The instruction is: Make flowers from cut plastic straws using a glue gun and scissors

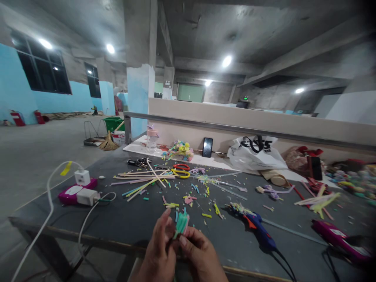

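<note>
At the table's front edge, my left hand [160, 246] and my right hand [199, 250] meet around a small bundle of teal and pink pieces [182, 222]. The fingers of both hands close on its lower part, and its top sticks up between them. Just beyond lie short yellow and pink cut pieces [189, 199]. To the right rests a blue glue gun [261, 231] with an orange trigger. Scissors with red and yellow handles [180, 173] lie beside long pastel sticks [141, 178] at the back left.
A purple power strip [70, 194] with white chargers and cables sits at the left. Along the back stand a clear bottle [152, 141], a phone [207, 147] and a white bag [255, 154]. Another purple device [337, 237] lies at the right.
</note>
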The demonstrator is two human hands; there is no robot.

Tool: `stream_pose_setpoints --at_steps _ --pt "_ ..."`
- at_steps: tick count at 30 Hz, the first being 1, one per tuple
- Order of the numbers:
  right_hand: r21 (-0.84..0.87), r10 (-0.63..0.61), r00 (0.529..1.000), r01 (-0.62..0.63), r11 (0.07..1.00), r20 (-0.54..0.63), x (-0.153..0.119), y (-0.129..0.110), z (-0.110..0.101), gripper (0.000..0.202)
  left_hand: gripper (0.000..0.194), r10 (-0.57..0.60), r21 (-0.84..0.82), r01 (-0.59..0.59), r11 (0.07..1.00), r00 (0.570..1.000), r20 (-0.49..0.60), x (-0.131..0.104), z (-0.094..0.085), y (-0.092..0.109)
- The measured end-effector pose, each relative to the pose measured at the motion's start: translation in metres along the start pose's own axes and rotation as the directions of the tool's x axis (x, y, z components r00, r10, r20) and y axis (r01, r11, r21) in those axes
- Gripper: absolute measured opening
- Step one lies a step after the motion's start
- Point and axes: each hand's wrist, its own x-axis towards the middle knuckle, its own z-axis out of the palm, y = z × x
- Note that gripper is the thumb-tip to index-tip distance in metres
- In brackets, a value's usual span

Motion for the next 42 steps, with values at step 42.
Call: stream_pose_setpoints --at_steps 42 --pt "-0.912 -0.252 0.877 0.404 -0.071 0.409 -0.045 -0.056 -0.004 0.026 0.022 -0.233 0.097 0.215 0.972 0.806 0.544 0.040 -0.052 0.038"
